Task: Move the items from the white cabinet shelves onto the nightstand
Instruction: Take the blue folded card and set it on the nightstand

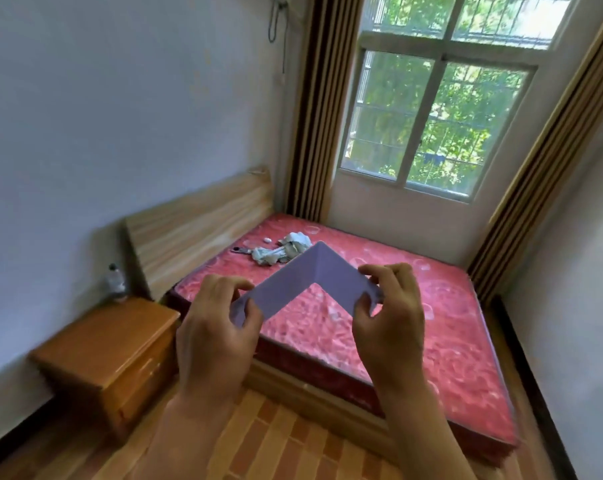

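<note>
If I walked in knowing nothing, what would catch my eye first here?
Front and centre, the left hand and right hand pinch the two ends of a pale folded card, bent into an upside-down V. Behind it lies the bright red mattress, with crumpled cloth near the wooden headboard. At the lower left stands the orange nightstand, a clear bottle on its far edge.

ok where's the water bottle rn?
In the head view, the water bottle stands at far left against the wall, at the back of the nightstand, beside the wooden headboard.
</note>
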The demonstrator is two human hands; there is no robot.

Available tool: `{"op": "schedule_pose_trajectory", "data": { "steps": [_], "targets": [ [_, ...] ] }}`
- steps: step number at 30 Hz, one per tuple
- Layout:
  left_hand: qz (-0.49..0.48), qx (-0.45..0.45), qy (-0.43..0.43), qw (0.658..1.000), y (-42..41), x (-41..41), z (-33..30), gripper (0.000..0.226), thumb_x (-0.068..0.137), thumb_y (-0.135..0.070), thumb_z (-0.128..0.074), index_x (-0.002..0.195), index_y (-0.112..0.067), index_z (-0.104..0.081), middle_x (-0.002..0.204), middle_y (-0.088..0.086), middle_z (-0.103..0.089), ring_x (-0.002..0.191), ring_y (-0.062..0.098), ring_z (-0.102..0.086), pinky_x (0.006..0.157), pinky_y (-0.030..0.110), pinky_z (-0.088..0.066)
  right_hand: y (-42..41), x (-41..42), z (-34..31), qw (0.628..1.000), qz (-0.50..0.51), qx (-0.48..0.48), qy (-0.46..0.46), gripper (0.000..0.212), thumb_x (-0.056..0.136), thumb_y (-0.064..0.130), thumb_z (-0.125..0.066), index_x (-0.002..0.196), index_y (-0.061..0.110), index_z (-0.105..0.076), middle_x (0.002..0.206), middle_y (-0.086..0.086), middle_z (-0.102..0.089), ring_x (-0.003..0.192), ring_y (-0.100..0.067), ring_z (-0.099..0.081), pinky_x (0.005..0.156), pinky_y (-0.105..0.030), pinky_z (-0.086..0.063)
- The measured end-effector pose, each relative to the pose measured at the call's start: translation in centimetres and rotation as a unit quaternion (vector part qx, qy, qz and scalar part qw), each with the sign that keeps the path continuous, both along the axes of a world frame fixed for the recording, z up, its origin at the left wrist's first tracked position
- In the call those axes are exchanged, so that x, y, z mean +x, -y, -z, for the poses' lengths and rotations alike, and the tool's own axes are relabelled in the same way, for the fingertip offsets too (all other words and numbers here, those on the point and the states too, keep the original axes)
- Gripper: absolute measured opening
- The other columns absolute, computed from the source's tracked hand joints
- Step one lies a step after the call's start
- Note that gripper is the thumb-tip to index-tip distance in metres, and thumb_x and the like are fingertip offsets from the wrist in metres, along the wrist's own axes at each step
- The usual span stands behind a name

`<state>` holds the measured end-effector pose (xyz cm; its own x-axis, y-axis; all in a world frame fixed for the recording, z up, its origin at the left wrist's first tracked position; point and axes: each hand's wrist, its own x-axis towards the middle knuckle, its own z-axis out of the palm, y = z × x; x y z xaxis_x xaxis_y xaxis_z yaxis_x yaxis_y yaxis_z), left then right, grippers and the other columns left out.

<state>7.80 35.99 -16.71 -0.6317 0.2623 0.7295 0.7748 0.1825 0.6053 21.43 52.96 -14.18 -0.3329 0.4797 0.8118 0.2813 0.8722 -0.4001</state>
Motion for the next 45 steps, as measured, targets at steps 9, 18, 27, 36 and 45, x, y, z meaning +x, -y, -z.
{"op": "schedule_pose_trajectory", "data": {
  "steps": [9, 18, 27, 36, 45],
  "targets": [
    [-0.125, -0.036, -0.006, 0.992, 0.7, -7.9, 1.0, 0.018, 0.092, -0.007, -0.070, 0.106, -0.016, -0.063, 0.102, -0.008, -0.055, 0.085, 0.005, -0.052, 0.066, 0.031, -0.051, -3.1, -12.7, 2.0, 0.989, -0.139, -0.052, 0.016, 0.041, 0.076, -0.014, -0.068, 0.111, 0.007, -0.070, 0.106, -0.003, -0.057, 0.093, -0.024, -0.060, 0.072, -0.028, -0.046],
    [-0.222, -0.105, 0.004, 0.969, -0.8, -13.2, 1.4, 0.018, 0.094, -0.014, -0.071, 0.106, -0.023, -0.061, 0.100, -0.007, -0.058, 0.083, 0.013, -0.059, 0.064, 0.037, -0.059, -6.2, -21.4, 2.7, 0.970, -0.230, -0.074, 0.026, 0.040, 0.074, -0.016, -0.067, 0.108, 0.005, -0.071, 0.104, -0.002, -0.057, 0.092, -0.020, -0.056, 0.071, -0.023, -0.040],
    [-0.306, -0.156, 0.036, 0.939, 0.3, -15.4, 2.1, 0.019, 0.092, -0.012, -0.073, 0.100, -0.023, -0.060, 0.095, -0.008, -0.059, 0.076, 0.011, -0.058, 0.059, 0.028, -0.055, -5.6, -28.0, 4.9, 0.940, -0.324, -0.091, 0.053, 0.039, 0.072, -0.016, -0.061, 0.104, 0.005, -0.070, 0.102, -0.004, -0.057, 0.090, -0.026, -0.056, 0.070, -0.033, -0.044],
    [-0.350, -0.174, 0.047, 0.919, 3.1, -20.7, 2.9, 0.020, 0.088, -0.006, -0.073, 0.095, -0.019, -0.060, 0.088, -0.006, -0.058, 0.068, 0.011, -0.054, 0.056, 0.012, -0.033, -2.3, -34.4, 6.7, 0.930, -0.345, -0.105, 0.072, 0.039, 0.076, -0.013, -0.062, 0.107, 0.009, -0.068, 0.104, 0.001, -0.055, 0.090, -0.021, -0.054, 0.070, -0.029, -0.040],
    [-0.346, -0.161, 0.057, 0.922, 9.7, -32.2, 4.4, 0.020, 0.088, -0.006, -0.073, 0.096, -0.019, -0.059, 0.089, -0.006, -0.058, 0.066, 0.011, -0.054, 0.056, 0.012, -0.034, 4.4, -44.8, 7.5, 0.931, -0.335, -0.100, 0.103, 0.032, 0.083, -0.007, -0.066, 0.108, 0.012, -0.068, 0.105, 0.006, -0.055, 0.087, -0.016, -0.054, 0.064, -0.013, -0.035]
  ]
}}
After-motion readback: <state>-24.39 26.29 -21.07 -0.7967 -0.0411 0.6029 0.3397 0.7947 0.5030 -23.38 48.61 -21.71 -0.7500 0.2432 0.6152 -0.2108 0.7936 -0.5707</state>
